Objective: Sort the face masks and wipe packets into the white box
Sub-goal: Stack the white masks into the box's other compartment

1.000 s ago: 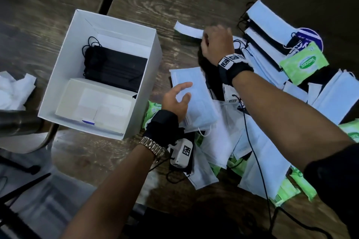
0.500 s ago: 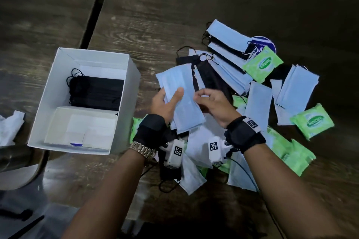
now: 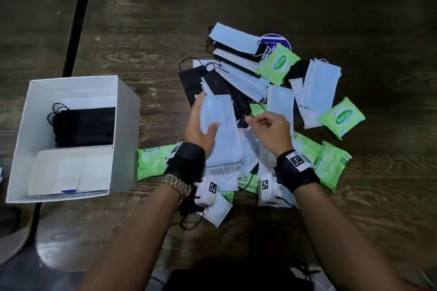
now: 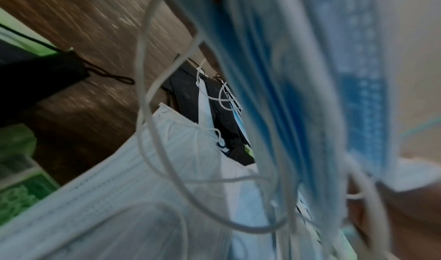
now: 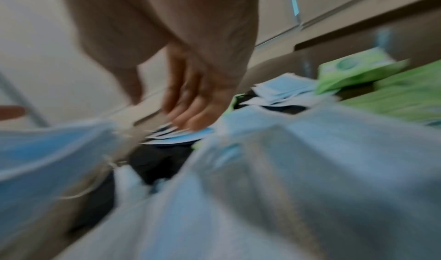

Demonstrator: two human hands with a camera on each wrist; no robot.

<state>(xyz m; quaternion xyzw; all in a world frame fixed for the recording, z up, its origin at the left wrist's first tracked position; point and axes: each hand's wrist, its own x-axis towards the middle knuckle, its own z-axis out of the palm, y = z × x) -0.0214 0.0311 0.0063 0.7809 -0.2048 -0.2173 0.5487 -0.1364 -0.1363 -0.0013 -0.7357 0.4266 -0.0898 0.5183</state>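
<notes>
A white box (image 3: 125, 130) stands at the left; black masks (image 3: 85, 125) fill its far compartment and white sheets (image 3: 71, 170) lie in the near one. My left hand (image 3: 206, 112) grips a stack of light blue masks (image 3: 221, 130) just above the pile of masks on the table. In the left wrist view the stack (image 4: 334, 94) hangs close to the lens with its white ear loops (image 4: 152, 86) dangling. My right hand (image 3: 257, 123) hovers just right of the stack, fingers loosely curled and holding nothing. The right wrist view is blurred and shows the empty fingers (image 5: 190, 113).
Loose blue masks (image 3: 316, 87) and black masks (image 3: 212, 82) lie mixed on the dark wooden table (image 3: 165, 30). Green wipe packets (image 3: 277, 64) (image 3: 341, 117) (image 3: 151, 160) (image 3: 328, 163) are scattered around the pile. A round blue sticker (image 3: 275, 41) shows at the back.
My right hand came back from the far side of the pile to the stack, then drew slightly away from it. My left hand keeps hold of the blue masks.
</notes>
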